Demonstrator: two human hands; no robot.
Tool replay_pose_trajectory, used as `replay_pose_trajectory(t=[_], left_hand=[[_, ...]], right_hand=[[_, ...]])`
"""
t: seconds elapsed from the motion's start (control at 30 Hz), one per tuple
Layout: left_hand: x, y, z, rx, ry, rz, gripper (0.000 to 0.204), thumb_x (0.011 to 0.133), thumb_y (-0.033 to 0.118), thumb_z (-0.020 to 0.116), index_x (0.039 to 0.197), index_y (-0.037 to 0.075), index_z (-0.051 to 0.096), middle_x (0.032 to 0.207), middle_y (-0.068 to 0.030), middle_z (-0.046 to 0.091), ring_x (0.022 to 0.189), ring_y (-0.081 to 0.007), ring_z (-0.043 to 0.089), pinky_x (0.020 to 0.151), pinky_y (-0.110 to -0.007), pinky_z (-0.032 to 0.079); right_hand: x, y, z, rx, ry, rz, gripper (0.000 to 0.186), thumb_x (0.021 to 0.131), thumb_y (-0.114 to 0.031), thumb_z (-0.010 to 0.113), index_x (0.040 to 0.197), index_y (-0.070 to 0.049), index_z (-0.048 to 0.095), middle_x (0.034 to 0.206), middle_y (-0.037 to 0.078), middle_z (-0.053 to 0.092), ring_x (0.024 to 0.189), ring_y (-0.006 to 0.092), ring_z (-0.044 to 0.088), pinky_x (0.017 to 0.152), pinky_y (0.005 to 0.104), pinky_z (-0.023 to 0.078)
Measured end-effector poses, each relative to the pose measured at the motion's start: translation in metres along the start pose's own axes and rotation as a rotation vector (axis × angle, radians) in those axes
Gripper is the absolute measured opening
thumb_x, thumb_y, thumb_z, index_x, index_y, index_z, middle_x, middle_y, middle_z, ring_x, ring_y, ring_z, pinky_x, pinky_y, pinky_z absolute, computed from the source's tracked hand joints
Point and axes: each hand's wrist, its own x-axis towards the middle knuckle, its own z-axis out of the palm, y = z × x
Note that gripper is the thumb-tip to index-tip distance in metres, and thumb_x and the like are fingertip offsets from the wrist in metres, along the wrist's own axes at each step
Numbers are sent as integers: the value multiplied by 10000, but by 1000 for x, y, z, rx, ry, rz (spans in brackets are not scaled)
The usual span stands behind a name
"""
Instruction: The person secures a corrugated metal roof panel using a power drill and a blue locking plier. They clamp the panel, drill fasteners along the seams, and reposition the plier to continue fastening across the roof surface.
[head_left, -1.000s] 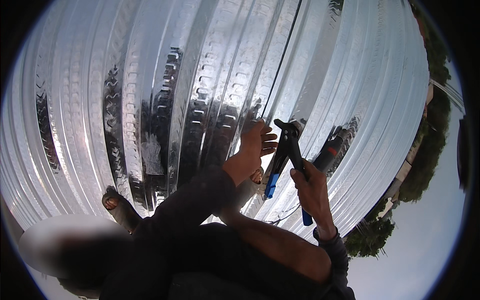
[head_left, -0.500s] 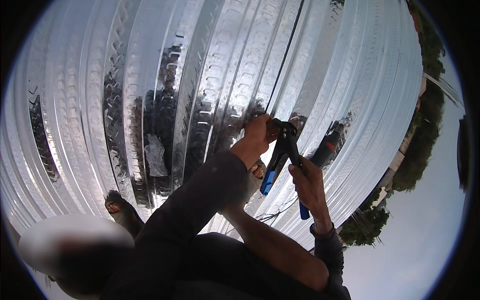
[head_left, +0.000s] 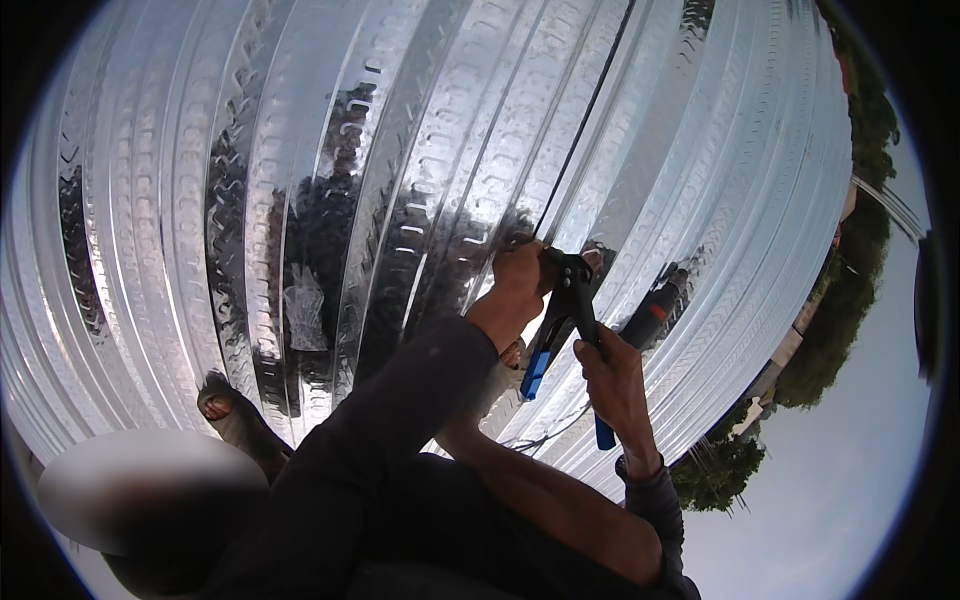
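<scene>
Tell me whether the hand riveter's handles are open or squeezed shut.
Open: the hand riveter has its blue-ended handles spread in a V, and the right hand grips only one.

Dark long sleeves [head_left: 400, 385] are worn with a dark right wristband [head_left: 639, 467].

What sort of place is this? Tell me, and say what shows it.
Outdoors, probably on a roof: ribbed metal sheets lie underfoot, with trees and open sky past their edge.
</scene>
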Motion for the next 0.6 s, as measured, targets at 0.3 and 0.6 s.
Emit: replay_pose_trajectory(t=[0.3,0.6], left_hand=[[-46,-9,2,41,52,42,277,1034,272,536,1051,21,653,883,-100,702,743,-214,693,672,-350,558],[-81,-103,-98,297,-154,17,519,1080,491,432,925,35,626,733,-91,650,592,-211,634,529,-373,514]], right_hand=[[16,-8,-5,-251,-43,-107,245,947,-182,595,1083,9,665,675,238,626,690,441,666,636,491,486],[26,19,48,-333,149,-180,255,954,-190,611,957,65,611,643,269,641,645,456,680,627,504,522]])
